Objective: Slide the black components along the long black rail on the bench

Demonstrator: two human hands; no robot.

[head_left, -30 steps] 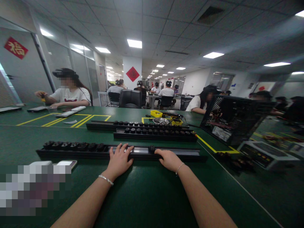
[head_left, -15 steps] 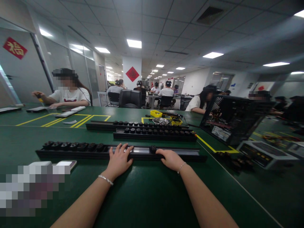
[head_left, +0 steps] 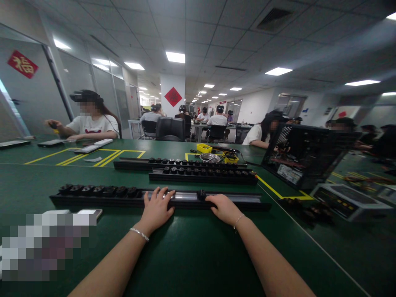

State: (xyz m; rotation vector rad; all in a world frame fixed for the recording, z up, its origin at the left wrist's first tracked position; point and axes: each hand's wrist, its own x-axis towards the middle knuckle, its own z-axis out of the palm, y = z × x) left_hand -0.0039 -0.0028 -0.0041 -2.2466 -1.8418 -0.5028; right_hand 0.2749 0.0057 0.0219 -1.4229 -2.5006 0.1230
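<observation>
I have both hands on the nearest black track rail (head_left: pixel 93 197), which lies lengthwise across the green tabletop (head_left: pixel 192 251) just in front of me. My left hand (head_left: pixel 156 209) lies flat with fingers spread over the rail's bare silvery channel, pressing it down; my right hand (head_left: pixel 223 207) is curled at the rail's near edge, thumb beside a lone round black socket module (head_left: pixel 202 194), though I cannot tell if it pinches it. I judge this the sliding step: the module sits apart from the row of modules (head_left: pixel 99 190) bunched at the left end, so the next move wants a steady sideways push while the left hand braces. The rail looks rigid and matte, the channel smooth metal, the modules knob-like plastic.
</observation>
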